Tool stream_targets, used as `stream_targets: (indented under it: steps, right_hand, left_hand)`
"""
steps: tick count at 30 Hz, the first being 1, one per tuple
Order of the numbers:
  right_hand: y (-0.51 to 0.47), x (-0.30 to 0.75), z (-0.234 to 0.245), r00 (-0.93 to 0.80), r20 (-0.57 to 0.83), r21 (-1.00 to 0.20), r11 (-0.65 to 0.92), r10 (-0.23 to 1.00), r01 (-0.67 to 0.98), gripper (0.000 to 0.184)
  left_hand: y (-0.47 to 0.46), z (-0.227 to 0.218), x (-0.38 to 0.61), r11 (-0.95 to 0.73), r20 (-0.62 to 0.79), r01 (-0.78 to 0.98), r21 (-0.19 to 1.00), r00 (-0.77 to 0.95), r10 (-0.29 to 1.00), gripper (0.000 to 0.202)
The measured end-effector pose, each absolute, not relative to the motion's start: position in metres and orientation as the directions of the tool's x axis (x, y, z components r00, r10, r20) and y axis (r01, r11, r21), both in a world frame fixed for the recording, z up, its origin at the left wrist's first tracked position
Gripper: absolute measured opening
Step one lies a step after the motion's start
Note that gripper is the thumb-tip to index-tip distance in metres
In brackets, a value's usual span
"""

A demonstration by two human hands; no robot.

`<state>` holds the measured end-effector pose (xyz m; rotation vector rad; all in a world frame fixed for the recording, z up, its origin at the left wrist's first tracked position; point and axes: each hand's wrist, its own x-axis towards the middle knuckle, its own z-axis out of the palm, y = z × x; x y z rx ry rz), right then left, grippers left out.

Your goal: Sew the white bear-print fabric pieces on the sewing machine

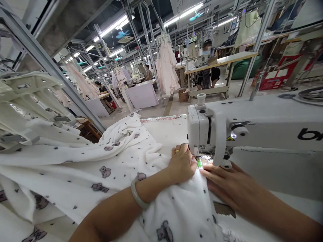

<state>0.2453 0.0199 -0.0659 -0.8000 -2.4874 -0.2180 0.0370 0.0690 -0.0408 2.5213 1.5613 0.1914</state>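
The white cloth (118, 161), soft-looking and printed with small grey-mauve animals and dark specks, spreads in loose folds from the left edge of the frame across the lower middle, its right-hand edge running up to the needle area of a white sewing machine (264, 134). A bright green part (199, 162) shows there, right of centre, between the person's two hands. The left hand (182, 163) is curled on the cloth just left of it; its fingertips are partly hidden, so whether it pinches the fabric cannot be told. It wears a yellowish ring (177, 151), and a pale bangle (138, 196) circles the forearm. The right hand (227, 183) lies unclenched, fingers stretched toward the needle area, their tips at the cloth's edge. Behind the cloth, mid-frame, is a white tabletop (165, 131). A cream plastic frame (37, 90) stands at the left, next to a slanting metal post (50, 67). Farther off, pale pink garments (166, 65) hang at upper centre, a person (207, 78) sits at a worktable (227, 59) at upper right, and a red box (274, 79) rests nearer the right edge.
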Motion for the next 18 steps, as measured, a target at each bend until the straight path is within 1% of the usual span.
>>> stream_targets:
  steps: [4, 7, 9, 11, 13, 16, 18]
  right_hand:
    - [0.02, 0.248, -0.068, -0.673, 0.479, -0.067, 0.788, 0.563, 0.612, 0.038]
    - [0.02, 0.25, -0.068, -0.664, 0.448, -0.113, 0.775, 0.598, 0.622, 0.037]
    - [0.021, 0.251, -0.068, -0.667, 0.426, -0.137, 0.772, 0.612, 0.621, 0.035]
    - [0.021, 0.251, -0.068, -0.672, 0.414, -0.149, 0.774, 0.614, 0.616, 0.033]
    - [0.023, 0.251, -0.068, -0.673, 0.41, -0.152, 0.773, 0.616, 0.616, 0.034]
    - [0.025, 0.252, -0.068, -0.662, 0.435, -0.138, 0.771, 0.611, 0.622, 0.036]
    - [0.025, 0.254, -0.064, -0.669, 0.465, -0.119, 0.79, 0.579, 0.601, 0.032]
  left_hand:
    - [0.077, -0.038, 0.035, -0.456, -0.015, 0.868, 0.197, 0.467, 0.884, 0.016]
    - [0.076, -0.027, 0.029, -0.495, -0.051, 0.847, 0.194, 0.513, 0.857, 0.012]
    - [0.064, -0.018, 0.024, -0.524, -0.037, 0.832, 0.182, 0.538, 0.842, 0.012]
    - [0.045, -0.012, 0.018, -0.583, 0.021, 0.796, 0.164, 0.588, 0.809, 0.019]
    - [0.025, -0.011, 0.012, -0.666, 0.037, 0.73, 0.156, 0.669, 0.742, 0.025]
    - [0.008, -0.011, 0.003, -0.72, -0.048, 0.674, 0.168, 0.735, 0.677, 0.034]
    - [0.005, -0.008, -0.002, -0.724, -0.081, 0.67, 0.167, 0.741, 0.667, 0.04]
